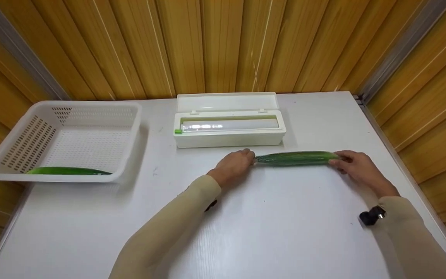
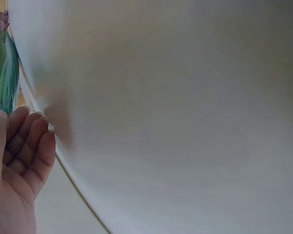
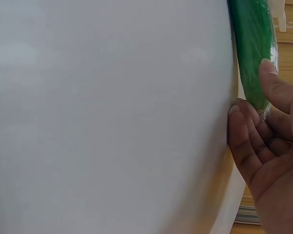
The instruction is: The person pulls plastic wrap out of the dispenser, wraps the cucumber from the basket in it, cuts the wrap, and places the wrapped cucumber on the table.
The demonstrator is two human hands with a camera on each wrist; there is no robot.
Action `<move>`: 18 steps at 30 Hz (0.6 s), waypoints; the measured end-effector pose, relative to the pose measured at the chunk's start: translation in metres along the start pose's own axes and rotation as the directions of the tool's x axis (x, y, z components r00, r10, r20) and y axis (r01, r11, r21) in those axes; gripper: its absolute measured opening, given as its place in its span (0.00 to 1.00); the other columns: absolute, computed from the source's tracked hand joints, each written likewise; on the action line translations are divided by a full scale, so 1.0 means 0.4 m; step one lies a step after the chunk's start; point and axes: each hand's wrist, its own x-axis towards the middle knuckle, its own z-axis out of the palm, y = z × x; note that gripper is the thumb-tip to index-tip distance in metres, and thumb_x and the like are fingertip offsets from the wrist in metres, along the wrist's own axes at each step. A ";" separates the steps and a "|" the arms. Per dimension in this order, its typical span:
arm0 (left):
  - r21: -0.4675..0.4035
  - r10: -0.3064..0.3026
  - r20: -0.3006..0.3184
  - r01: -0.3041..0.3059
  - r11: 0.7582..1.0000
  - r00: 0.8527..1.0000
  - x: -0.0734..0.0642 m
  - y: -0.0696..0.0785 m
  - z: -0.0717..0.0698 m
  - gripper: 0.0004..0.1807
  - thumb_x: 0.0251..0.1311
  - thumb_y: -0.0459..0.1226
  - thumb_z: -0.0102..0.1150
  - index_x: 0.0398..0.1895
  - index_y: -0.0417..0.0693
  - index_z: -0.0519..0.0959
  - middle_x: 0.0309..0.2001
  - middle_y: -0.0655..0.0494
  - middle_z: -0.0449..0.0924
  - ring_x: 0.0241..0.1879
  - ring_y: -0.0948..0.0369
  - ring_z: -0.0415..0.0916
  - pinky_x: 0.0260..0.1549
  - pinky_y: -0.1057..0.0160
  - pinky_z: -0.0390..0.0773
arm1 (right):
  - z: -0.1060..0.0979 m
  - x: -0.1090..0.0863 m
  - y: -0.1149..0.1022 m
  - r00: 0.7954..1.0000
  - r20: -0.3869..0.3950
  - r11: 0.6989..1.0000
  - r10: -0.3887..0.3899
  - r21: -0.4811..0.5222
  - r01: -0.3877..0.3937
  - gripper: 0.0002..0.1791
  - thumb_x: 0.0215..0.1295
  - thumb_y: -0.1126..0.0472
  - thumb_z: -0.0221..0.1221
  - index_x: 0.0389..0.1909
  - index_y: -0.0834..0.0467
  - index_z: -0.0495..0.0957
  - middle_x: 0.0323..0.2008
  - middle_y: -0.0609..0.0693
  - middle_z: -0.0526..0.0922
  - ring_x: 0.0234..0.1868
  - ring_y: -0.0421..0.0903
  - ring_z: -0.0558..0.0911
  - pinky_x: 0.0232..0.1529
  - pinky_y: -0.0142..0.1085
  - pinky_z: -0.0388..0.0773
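Observation:
A long green cucumber (image 1: 296, 158) in clear cling film lies crosswise in front of the cling film dispenser (image 1: 230, 139). My left hand (image 1: 234, 164) pinches the twisted film at the cucumber's left end; in the left wrist view its fingers (image 2: 39, 141) curl in toward the thumb. At the other end, my right hand (image 1: 360, 170) holds the tip. The right wrist view shows the thumb (image 3: 276, 87) along the cucumber's side and the other fingers bent under the gathered film (image 3: 265, 113).
The white dispenser stands at the back with its lid (image 1: 227, 102) raised, a film roll (image 1: 230, 124) inside and a green slider (image 1: 178, 131) at its left. On the left is a white plastic basket (image 1: 132, 143) with another cucumber (image 1: 68, 171) in it. Wood-patterned walls enclose the table.

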 end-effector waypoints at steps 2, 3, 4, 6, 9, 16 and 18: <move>0.011 -0.006 0.000 0.006 1.000 1.000 0.006 0.008 0.002 0.09 0.83 0.37 0.52 0.49 0.39 0.78 0.43 0.48 0.81 0.43 0.53 0.84 0.46 0.60 0.83 | -0.002 -0.002 0.004 1.000 -0.013 1.000 0.000 -0.002 0.000 0.40 0.77 0.41 0.61 0.72 0.70 0.71 0.48 0.63 0.85 0.41 0.48 0.81 0.33 0.33 0.78; 0.019 -0.009 0.001 0.008 1.000 1.000 0.009 0.012 0.004 0.09 0.83 0.37 0.51 0.49 0.39 0.78 0.43 0.48 0.81 0.43 0.53 0.84 0.46 0.60 0.83 | -0.003 -0.002 0.006 1.000 -0.020 1.000 -0.001 -0.003 0.001 0.39 0.77 0.41 0.61 0.72 0.70 0.71 0.48 0.63 0.85 0.40 0.48 0.81 0.33 0.33 0.78; 0.034 -0.008 0.001 0.008 0.999 1.000 0.012 0.016 0.004 0.09 0.83 0.37 0.51 0.49 0.39 0.78 0.43 0.48 0.81 0.43 0.53 0.84 0.46 0.59 0.83 | -0.005 -0.003 0.009 1.000 -0.026 1.000 -0.003 -0.005 0.003 0.39 0.77 0.41 0.61 0.72 0.70 0.71 0.48 0.63 0.85 0.40 0.48 0.81 0.32 0.32 0.78; 0.064 -0.013 0.008 0.012 0.998 1.000 0.020 0.024 0.005 0.09 0.83 0.37 0.51 0.50 0.40 0.78 0.44 0.49 0.81 0.43 0.54 0.84 0.45 0.59 0.84 | -0.009 -0.003 0.014 0.999 -0.041 1.000 -0.006 -0.008 0.006 0.38 0.77 0.42 0.62 0.71 0.70 0.72 0.47 0.63 0.85 0.39 0.48 0.81 0.32 0.32 0.78; 0.113 -0.020 0.025 0.017 0.993 0.999 0.032 0.039 0.004 0.09 0.83 0.36 0.51 0.52 0.41 0.78 0.44 0.49 0.81 0.44 0.55 0.84 0.45 0.59 0.84 | -0.016 -0.005 0.020 0.998 -0.068 1.000 -0.004 -0.012 0.003 0.37 0.76 0.43 0.63 0.69 0.69 0.73 0.46 0.62 0.85 0.39 0.47 0.82 0.33 0.31 0.78; 0.170 -0.034 0.075 0.020 0.985 0.997 0.071 0.072 0.009 0.09 0.80 0.30 0.52 0.54 0.41 0.80 0.46 0.49 0.82 0.46 0.55 0.85 0.46 0.60 0.85 | -0.029 -0.014 0.043 0.993 -0.119 1.000 0.028 0.014 -0.027 0.37 0.76 0.45 0.64 0.70 0.70 0.71 0.51 0.67 0.83 0.44 0.47 0.85 0.37 0.27 0.80; 0.186 -0.041 0.080 0.026 0.982 0.996 0.082 0.082 0.012 0.09 0.79 0.29 0.52 0.54 0.41 0.80 0.46 0.49 0.82 0.46 0.56 0.84 0.46 0.62 0.85 | -0.034 -0.016 0.051 0.991 -0.131 0.999 0.033 0.022 -0.030 0.38 0.77 0.45 0.63 0.71 0.71 0.71 0.53 0.69 0.83 0.45 0.46 0.85 0.38 0.26 0.80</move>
